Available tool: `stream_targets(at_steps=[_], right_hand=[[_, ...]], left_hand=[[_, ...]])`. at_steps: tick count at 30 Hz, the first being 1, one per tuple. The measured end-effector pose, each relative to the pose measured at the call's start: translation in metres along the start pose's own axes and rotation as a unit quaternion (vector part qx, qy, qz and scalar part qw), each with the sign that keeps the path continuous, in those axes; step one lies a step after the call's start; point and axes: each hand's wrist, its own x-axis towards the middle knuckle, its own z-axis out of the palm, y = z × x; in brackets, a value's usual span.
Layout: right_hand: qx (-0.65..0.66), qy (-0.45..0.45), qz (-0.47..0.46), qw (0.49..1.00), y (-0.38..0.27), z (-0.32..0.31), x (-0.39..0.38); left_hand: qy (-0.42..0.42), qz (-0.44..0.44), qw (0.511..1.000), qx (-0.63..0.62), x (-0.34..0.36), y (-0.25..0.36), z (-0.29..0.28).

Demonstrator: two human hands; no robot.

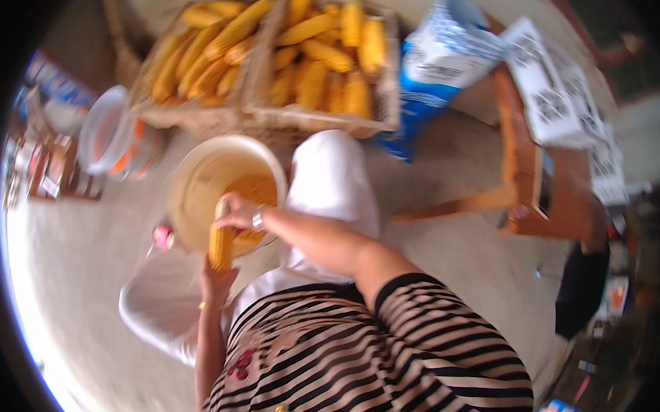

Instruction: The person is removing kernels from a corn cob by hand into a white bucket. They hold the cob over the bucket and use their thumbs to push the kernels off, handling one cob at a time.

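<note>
Over a cream-coloured bucket (196,172) I hold a yellow corn cob (221,250) roughly upright in the picture. The fingers of my left hand (218,281) are closed round the cob's near end. At its far end my right hand (239,212) grips it, a watch or bracelet on the wrist. The far end of the cob looks paler, as if some kernels are off it. Loose yellow kernels (256,188) lie in the bottom of the bucket, partly hidden by my right hand and forearm.
Two crates (249,114) heaped with corn cobs stand beyond the bucket. To their right are a blue and white sack (443,71), a wooden stool (506,133) and white patterned boxes (545,90). A clear bucket (97,140) stands left. My knees flank the cream bucket.
</note>
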Motion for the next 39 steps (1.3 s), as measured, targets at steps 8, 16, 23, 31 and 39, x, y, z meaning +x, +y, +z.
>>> stream_targets(at_steps=[8, 16, 23, 31, 39], right_hand=[[0.096, -0.03, 0.162, 0.982, -0.042, 0.008, -0.019], [0.096, -0.084, 0.131, 0.983, -0.016, 0.002, -0.003], [0.134, -0.12, 0.127, 0.975, -0.037, -0.008, -0.015], [0.247, -0.176, 0.169, 0.938, -0.05, -0.008, -0.018], [0.209, -0.111, 0.122, 0.964, -0.035, 0.003, -0.016]], left_hand=[[0.045, -0.022, 0.994, 0.098, -0.011, 0.013, -0.009], [0.073, -0.033, 0.979, 0.19, -0.015, 0.015, 0.0], [0.095, 0.016, 0.984, 0.151, -0.012, 0.007, 0.002], [0.108, 0.044, 0.982, 0.151, -0.013, 0.001, 0.001], [0.107, 0.037, 0.986, 0.123, -0.009, 0.001, 0.0]])
